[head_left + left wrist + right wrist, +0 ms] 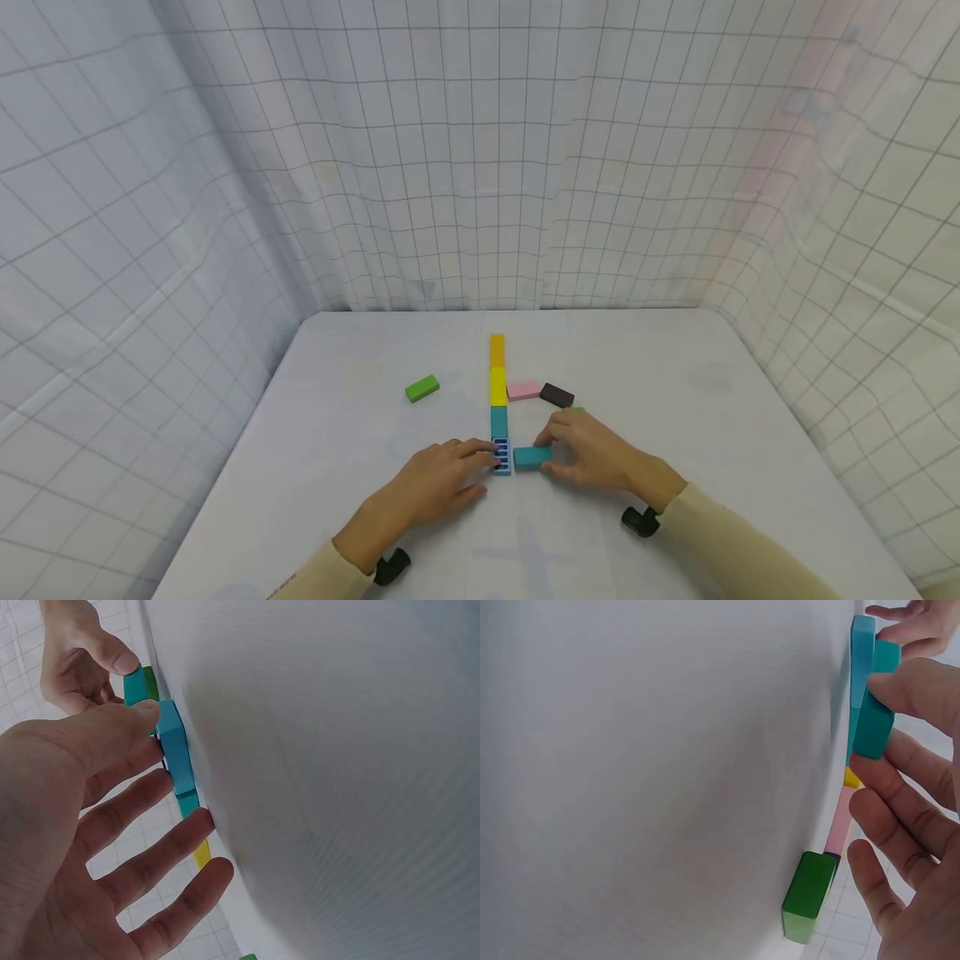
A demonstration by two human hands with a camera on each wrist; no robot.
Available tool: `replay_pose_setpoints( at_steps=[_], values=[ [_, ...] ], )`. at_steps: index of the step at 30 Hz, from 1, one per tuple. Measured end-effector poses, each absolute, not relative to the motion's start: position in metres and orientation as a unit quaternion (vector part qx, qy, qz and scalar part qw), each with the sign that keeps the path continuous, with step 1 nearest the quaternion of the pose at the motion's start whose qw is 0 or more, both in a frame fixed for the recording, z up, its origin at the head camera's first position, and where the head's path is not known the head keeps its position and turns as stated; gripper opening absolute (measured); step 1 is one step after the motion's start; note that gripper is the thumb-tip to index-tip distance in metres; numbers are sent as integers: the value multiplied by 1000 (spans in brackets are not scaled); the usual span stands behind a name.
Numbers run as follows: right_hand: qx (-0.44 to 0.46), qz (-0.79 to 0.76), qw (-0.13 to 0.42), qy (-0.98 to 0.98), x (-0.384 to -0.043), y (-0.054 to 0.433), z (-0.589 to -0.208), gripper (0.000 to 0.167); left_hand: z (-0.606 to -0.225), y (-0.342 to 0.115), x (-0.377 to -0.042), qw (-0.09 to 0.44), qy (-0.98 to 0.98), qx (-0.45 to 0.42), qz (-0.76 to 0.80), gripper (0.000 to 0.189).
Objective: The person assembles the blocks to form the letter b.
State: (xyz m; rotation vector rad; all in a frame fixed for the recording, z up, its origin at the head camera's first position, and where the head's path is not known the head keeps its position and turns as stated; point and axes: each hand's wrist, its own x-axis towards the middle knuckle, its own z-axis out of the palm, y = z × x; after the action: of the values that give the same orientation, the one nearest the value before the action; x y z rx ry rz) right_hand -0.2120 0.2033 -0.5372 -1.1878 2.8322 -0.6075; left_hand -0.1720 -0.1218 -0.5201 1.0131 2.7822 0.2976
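Observation:
A straight row of blocks runs away from me: a light blue block (502, 468) with dark slots on top, then a teal block (499, 422), a yellow block (498, 387) and an orange block (497, 350). My left hand (442, 479) rests its fingertips on the light blue block, fingers fairly straight, thumb apart from it in the head view. Just right of that block, my right hand (592, 450) pinches another teal block (876, 724) between thumb and fingers. This one looks slightly raised in the right wrist view; its far end is near the row.
A pink block (523, 391) lies beside the yellow one, with a black block (557, 395) to its right. One green block (808, 889) lies partly hidden behind my right hand; another green block (422, 388) sits left of the row. Gridded white curtains (480, 167) surround the white table (337, 350).

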Motion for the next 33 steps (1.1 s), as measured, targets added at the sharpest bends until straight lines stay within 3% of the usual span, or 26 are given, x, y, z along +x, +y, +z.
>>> replay_pose_setpoints(
  at_steps=[33],
  values=[
    [-386, -167, 21, 907, -207, 200, -540, 29, -522, -123, -177, 85, 930, 342, 101, 46]
  ],
)
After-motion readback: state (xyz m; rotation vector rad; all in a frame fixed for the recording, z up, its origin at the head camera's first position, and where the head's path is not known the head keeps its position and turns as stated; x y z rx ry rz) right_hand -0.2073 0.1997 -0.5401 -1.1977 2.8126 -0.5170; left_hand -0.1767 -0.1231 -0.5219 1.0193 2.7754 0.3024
